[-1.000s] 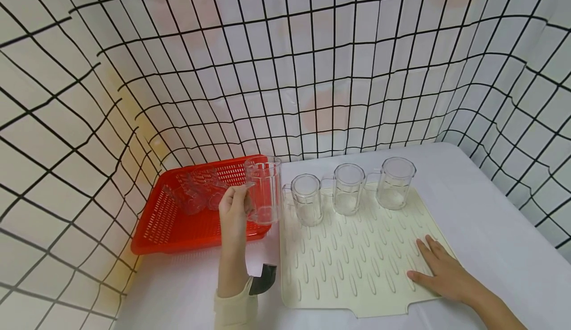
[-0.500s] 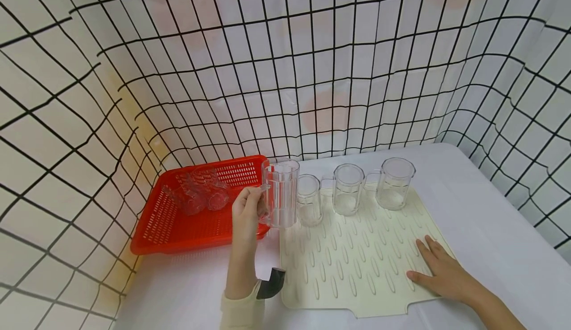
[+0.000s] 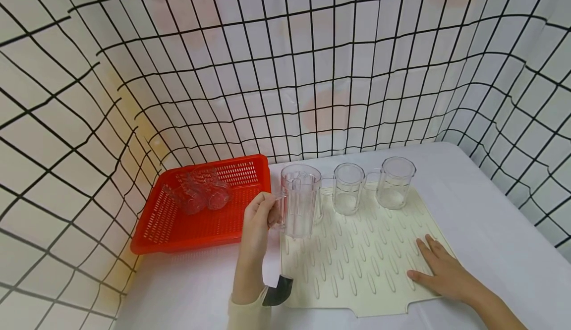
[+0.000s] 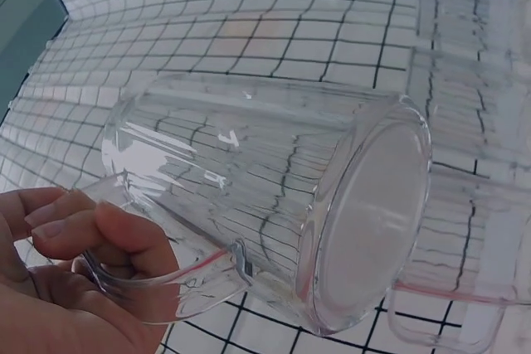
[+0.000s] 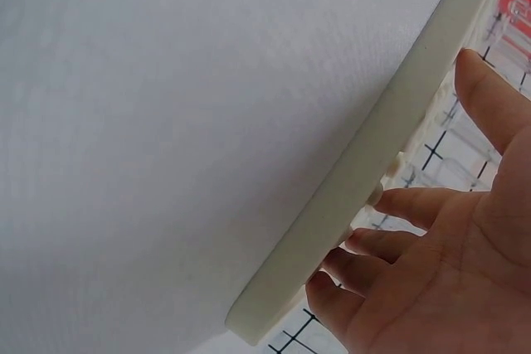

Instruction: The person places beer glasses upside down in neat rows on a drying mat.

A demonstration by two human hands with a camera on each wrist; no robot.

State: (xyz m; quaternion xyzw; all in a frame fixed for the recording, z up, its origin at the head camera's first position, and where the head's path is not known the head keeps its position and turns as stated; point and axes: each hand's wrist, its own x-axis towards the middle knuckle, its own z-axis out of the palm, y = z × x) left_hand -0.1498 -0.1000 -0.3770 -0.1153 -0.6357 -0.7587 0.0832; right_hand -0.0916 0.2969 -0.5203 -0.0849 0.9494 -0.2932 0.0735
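My left hand grips the handle of a clear mug, its fingers curled round the handle in the left wrist view. Upright, the mug hangs over the left rear part of a cream ridged drying mat and overlaps another clear mug, mostly hidden behind it. To the right, two more clear mugs, one in the middle and one at the far right, stand upright along the mat's back edge. My right hand rests with fingers spread on the mat's right front part; in the right wrist view its fingertips touch the mat's surface.
A red plastic basket sits left of the mat, with several clear glass pieces lying in its back left. A black wire grid rises behind and on both sides of the white table.
My left hand has carried the mug rightward and slightly nearer, from over the basket's right edge to over the mat. The right hand has stayed in place.
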